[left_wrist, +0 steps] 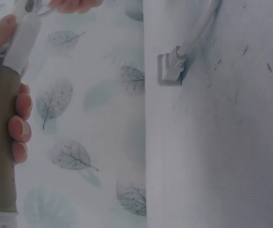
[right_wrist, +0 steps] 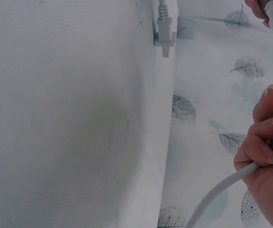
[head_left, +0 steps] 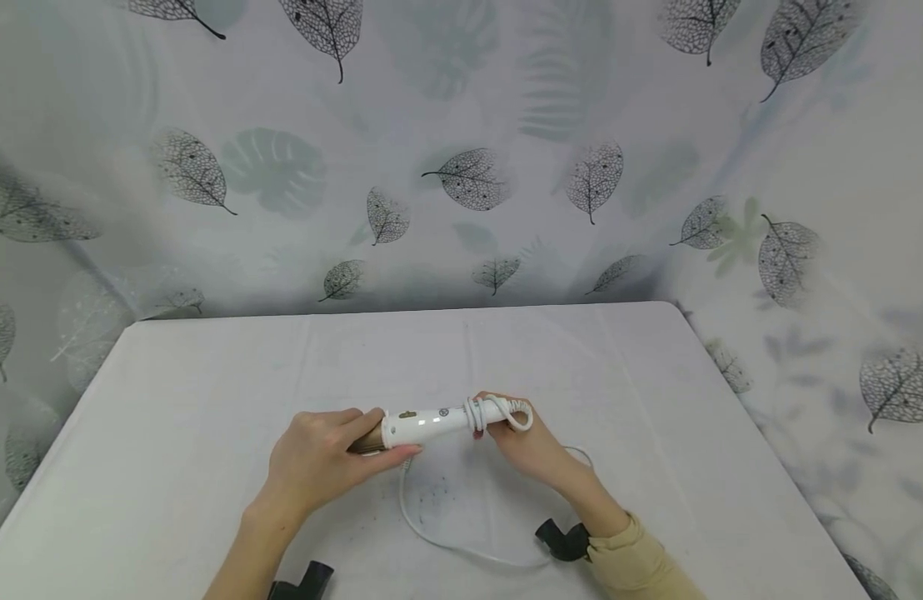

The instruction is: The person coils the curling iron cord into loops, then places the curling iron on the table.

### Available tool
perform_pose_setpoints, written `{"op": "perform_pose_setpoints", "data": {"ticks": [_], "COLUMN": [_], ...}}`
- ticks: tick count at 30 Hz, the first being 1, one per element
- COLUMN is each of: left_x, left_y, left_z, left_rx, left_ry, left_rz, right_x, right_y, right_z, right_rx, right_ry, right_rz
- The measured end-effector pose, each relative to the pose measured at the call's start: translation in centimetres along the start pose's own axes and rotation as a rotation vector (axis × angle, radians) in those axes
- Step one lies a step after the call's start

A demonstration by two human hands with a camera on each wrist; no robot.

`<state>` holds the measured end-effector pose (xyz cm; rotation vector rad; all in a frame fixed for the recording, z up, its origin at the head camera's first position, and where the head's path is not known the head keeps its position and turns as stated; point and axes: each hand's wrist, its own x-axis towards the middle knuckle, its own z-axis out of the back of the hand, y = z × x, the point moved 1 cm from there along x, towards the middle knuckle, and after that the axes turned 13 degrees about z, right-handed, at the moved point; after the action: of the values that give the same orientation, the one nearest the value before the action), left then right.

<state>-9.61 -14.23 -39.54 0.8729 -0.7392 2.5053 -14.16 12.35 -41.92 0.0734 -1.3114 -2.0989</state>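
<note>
over a white surface (head_left: 207,375), a styling iron (head_left: 431,422) lies between a person's two hands, its brown barrel (head_left: 366,442) gripped by the left hand (head_left: 319,458). the right hand (head_left: 532,450) curls its fingers around a white cord (head_left: 458,549), loops of which circle the iron's white handle (head_left: 412,427). the step in hand appears to be winding the cord; the next move likely calls for a steady left grip while the right draws slack around, minding the plug (left_wrist: 171,70), which neither hand holds.
</note>
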Motion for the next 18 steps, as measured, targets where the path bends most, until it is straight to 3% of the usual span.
{"op": "perform_pose_setpoints", "data": {"ticks": [5,13,18], "left_x": [0.00,-0.03,-0.01], "left_y": [-0.06,0.37,0.44], "left_z": [-0.20,-0.33,-0.39], "left_rx": [0.053,0.054,0.053], "left_ry": [-0.004,-0.043,-0.051], "left_rz": [0.035,0.074,0.116], "right_x": [-0.06,0.09,0.13], "right_y": [0.02,0.36,0.25], "right_z": [0.16,0.24,-0.08], "right_rx": [-0.080,-0.063,-0.139], "right_ry": [-0.013,-0.033,0.000], "right_rz": [-0.045,0.065,0.073]}}
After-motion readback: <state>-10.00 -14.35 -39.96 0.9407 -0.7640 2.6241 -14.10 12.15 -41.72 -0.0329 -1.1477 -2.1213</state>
